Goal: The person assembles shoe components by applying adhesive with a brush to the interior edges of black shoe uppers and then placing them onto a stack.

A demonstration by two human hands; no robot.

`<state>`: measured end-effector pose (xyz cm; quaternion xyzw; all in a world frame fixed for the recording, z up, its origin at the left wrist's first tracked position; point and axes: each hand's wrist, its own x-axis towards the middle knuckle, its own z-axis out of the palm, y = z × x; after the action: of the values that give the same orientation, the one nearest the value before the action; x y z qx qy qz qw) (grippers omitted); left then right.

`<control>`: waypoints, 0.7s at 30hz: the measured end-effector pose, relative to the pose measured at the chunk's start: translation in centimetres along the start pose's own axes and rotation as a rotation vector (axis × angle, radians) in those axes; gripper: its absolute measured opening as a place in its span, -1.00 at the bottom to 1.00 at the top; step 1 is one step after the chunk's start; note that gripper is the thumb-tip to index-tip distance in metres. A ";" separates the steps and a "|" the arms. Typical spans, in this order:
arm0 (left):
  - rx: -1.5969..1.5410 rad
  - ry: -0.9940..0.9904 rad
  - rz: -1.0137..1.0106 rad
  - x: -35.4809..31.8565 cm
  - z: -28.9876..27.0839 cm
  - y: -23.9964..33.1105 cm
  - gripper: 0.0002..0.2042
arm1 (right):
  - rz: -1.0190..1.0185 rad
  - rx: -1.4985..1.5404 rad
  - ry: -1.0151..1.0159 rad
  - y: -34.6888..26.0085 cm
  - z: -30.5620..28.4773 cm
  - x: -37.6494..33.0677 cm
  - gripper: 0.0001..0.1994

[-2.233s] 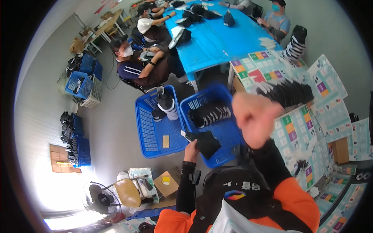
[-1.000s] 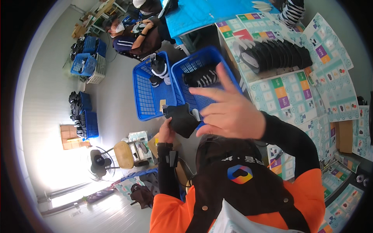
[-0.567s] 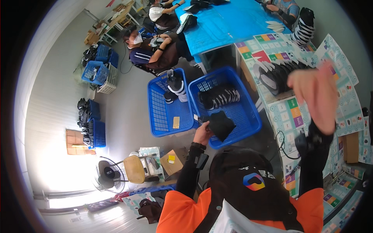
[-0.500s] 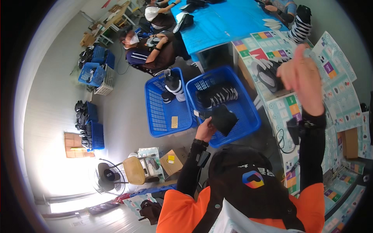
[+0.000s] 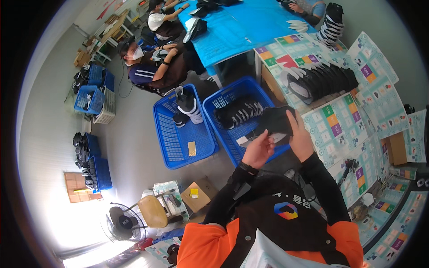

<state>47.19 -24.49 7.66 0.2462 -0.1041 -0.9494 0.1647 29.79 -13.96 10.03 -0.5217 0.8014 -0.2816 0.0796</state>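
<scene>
A black shoe upper [image 5: 273, 121] with a pale lower edge is in front of me, above the right-hand blue basket. My right hand [image 5: 300, 139] grips its right side, fingers along the edge. Curled at its lower left side is my left hand [image 5: 260, 149], closed on the piece near a small white tag [image 5: 242, 141]. On the table to the right lies a row of nested black uppers [image 5: 324, 82] with pale toe ends. More black uppers with white stripes [image 5: 241, 111] rest in the basket [image 5: 209, 100] below.
Another blue basket [image 5: 161, 129] beside it holds a few black-and-white shoe pieces. Printed sheets cover the right-hand table [image 5: 321, 123]. A blue-topped table [image 5: 232, 38] stands ahead, with co-workers around it. A stool [image 5: 152, 211], fan [image 5: 124, 222] and carton [image 5: 199, 195] stand at lower left.
My right hand has come down from the row of uppers on the table to the upper held by my left hand. Both hands are now at it, and the piece has turned.
</scene>
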 end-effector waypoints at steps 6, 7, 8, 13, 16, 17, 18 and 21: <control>1.744 -0.052 1.033 -2.7 4.3 1.5 -0.65 | 0.079 -0.080 0.104 0.2 -1.4 -1.7 -0.38; 1.796 -0.108 1.077 -2.2 4.2 1.5 -0.56 | 0.078 -0.083 0.113 0.0 -1.3 -1.9 -0.38; 1.824 -0.194 1.024 -1.2 3.0 1.3 -0.59 | 0.022 -0.080 0.106 0.0 -1.2 -2.2 -0.41; 1.769 -0.128 1.052 -0.4 0.2 0.9 -0.75 | -0.068 -0.044 0.044 -1.4 -2.1 -2.9 -0.50; 1.646 0.024 0.988 -0.8 -0.5 1.5 -0.77 | -0.247 -0.039 0.019 -6.0 -5.0 -2.3 -0.26; 1.616 0.082 0.957 -0.7 -1.2 1.8 -0.78 | -0.363 0.023 -0.057 -8.5 -7.1 -1.5 -0.15; 1.603 0.098 0.999 -0.7 -2.0 2.1 -0.79 | -0.378 0.219 -0.113 -10.6 -8.3 -1.3 -0.14; 1.568 0.180 1.088 -1.2 -2.1 2.7 -0.83 | -0.599 0.605 -0.082 -13.8 -10.5 -1.2 -0.21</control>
<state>49.96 -26.84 7.15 0.2764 -0.7970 -0.3808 0.3787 36.75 -13.13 25.92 -0.6953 0.4919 -0.4937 0.1753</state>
